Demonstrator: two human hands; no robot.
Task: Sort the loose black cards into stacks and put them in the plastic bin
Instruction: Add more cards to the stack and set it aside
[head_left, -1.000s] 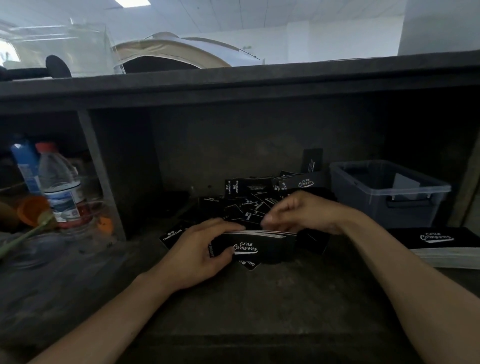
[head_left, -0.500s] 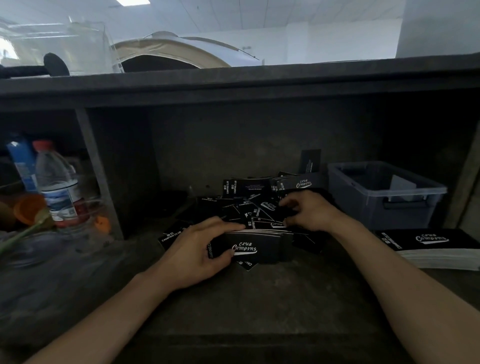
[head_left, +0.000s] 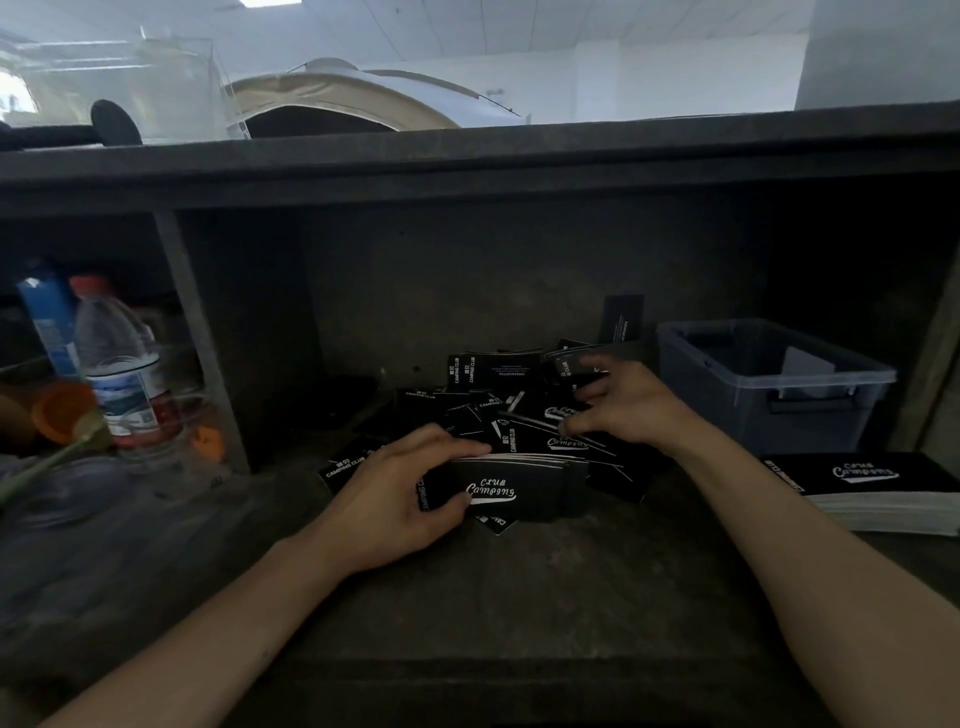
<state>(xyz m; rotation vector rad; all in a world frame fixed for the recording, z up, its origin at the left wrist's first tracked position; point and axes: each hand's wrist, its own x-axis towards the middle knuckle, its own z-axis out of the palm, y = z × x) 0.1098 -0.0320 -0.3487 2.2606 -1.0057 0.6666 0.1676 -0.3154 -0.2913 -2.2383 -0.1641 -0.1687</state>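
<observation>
Dark shelf (head_left: 519, 597): bottle (head_left: 117, 364) left, plastic bin (head_left: 810, 415) right; left hand (head_left: 395, 499) grips stack (head_left: 519, 488).

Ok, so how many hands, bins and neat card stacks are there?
Hands: 2, the left hand and the right hand.
Bins: 1, the plastic bin.
Neat stacks: 2, the held stack and the side stack.
Total: 5.
</observation>
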